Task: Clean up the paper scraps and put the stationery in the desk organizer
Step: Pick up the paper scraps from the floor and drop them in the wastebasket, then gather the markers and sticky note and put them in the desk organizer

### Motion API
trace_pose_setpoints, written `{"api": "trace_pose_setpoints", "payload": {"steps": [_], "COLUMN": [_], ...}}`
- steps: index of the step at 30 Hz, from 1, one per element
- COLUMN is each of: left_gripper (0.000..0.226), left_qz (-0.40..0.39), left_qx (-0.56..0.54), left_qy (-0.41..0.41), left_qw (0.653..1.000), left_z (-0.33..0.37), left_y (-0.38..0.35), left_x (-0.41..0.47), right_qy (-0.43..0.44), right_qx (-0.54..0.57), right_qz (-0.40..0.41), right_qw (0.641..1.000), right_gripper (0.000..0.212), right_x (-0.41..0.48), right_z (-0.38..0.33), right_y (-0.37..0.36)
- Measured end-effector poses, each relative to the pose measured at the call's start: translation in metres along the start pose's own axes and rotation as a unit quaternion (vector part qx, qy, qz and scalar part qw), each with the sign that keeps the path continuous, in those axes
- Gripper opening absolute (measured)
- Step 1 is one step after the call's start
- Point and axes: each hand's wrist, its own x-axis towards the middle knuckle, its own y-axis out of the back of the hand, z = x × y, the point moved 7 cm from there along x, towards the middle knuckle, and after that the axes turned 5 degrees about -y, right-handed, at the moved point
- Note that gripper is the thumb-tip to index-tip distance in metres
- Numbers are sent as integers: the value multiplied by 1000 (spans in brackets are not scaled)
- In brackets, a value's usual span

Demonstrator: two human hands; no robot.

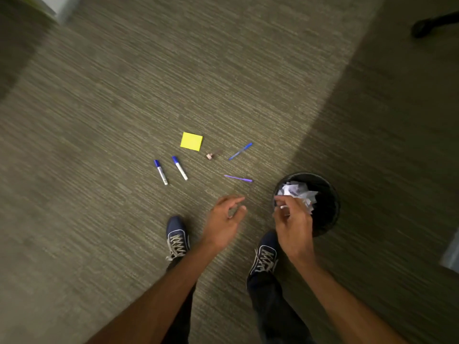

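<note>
On the carpet lie a yellow sticky-note pad [191, 141], two blue-capped markers [160, 172] [179, 168], a small eraser-like piece [209, 156], a blue pen [240, 151] and a purple pen [238, 178]. A black wastebasket [327, 219] at the right holds crumpled white paper scraps [299, 191]. My right hand [293, 224] hovers at the basket's near-left rim, its fingers pinched on a small white scrap. My left hand [226, 219] hangs open and empty above the carpet, just below the purple pen.
My two blue sneakers [176, 238] [265, 254] stand on the carpet below the hands. A white furniture corner [57, 6] sits at the top left, a dark chair foot [427, 24] at the top right, and a grey edge [452, 254] at the right.
</note>
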Motion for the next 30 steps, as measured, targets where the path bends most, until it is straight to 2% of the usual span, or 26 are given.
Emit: {"api": "trace_pose_setpoints", "payload": {"steps": [4,10,14,22,26,30], "left_gripper": [27,48,56,56,58,73], "left_qz": [60,121,157,130,120,113], "left_qx": [-14,-66,-61,-15,8,44], "left_qy": [20,60,59,94,130,176], "left_qw": [998,989,984,987,984,977], "left_z": [-37,-95,-124,-195,-247,-306], "left_y": [60,144,197,255,255,242], "left_x": [-3,3,15,61,94,136], "right_qy": [35,53,47,22,16,0], "right_qx": [-2,-18,-32,-72,-111,-161], "right_qz": [-35,-66,-92,-121,-156,-212], "right_qw": [999,996,994,990,981,964], "right_gripper": [24,25,29,26,25,32], "right_x": [1,11,25,66,86,107], "right_z": [-40,-98,-124,-135,-114,-73], "right_y": [-53,-133,-185,-287,-341,-403]}}
